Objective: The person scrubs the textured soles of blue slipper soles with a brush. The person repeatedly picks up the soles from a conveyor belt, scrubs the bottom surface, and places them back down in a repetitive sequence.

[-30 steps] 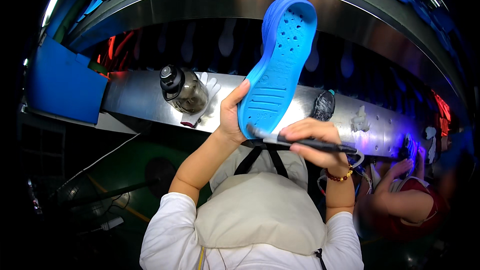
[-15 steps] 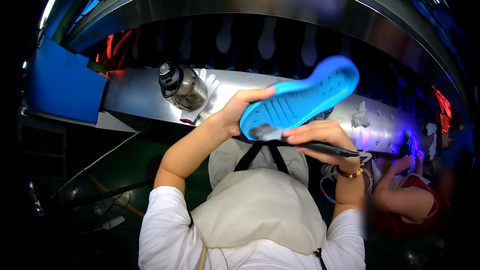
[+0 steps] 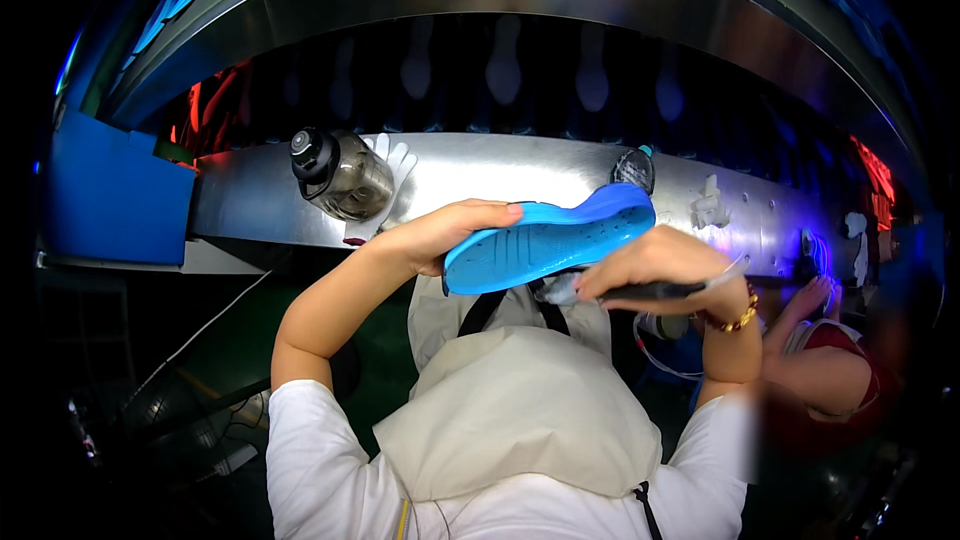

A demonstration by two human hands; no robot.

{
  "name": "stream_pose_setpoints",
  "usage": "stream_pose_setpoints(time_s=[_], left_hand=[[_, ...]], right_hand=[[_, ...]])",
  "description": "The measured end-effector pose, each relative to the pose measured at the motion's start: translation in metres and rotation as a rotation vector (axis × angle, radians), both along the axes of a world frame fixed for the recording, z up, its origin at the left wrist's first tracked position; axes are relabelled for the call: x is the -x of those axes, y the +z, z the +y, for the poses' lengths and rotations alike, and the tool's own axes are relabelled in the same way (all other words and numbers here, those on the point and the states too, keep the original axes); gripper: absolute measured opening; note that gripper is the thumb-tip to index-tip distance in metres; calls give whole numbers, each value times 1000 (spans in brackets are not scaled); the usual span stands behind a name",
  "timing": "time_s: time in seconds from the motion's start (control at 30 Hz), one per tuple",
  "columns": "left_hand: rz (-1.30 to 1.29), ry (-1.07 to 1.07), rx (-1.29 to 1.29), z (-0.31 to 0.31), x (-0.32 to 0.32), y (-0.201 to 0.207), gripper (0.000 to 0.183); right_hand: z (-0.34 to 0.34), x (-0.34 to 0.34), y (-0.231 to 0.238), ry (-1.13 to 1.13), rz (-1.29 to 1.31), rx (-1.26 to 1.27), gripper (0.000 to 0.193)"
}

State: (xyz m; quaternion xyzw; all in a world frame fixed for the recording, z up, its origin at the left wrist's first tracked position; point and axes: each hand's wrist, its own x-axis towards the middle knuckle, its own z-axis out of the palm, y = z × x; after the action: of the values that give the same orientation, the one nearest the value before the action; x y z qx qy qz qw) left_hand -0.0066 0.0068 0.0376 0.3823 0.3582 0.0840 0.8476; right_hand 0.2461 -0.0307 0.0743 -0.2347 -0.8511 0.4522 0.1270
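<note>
We've got the blue shoe sole (image 3: 535, 248) just off centre toward 3 o'clock, its 9 o'clock end pinched in our left hand (image 3: 445, 232), thumb on the rim, other fingers mostly hidden. Our right hand (image 3: 668, 262) is closed round a dark brush (image 3: 650, 291), but the tip's blurry, so we can't tell if it touches. At the sole's 2 o'clock there's a dark oval thing (image 3: 634, 168), kinda hard to make out; at 10, a bottle (image 3: 358, 180) partly hides a white glove (image 3: 398, 162).
</note>
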Motion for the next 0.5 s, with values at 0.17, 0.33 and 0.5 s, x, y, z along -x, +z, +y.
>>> stream_pose_setpoints(time_s=[0.17,0.33,0.5], left_hand=[[81,-62,-73,2,3,8,56],[45,75,-53,-2,11,-2,52],[-218,311,214,-9,-9,-17,53]], right_hand=[[8,-7,-12,-63,60,-53,20],[8,-13,-9,-177,143,99,23],[-6,20,-24,-510,194,205,22]])
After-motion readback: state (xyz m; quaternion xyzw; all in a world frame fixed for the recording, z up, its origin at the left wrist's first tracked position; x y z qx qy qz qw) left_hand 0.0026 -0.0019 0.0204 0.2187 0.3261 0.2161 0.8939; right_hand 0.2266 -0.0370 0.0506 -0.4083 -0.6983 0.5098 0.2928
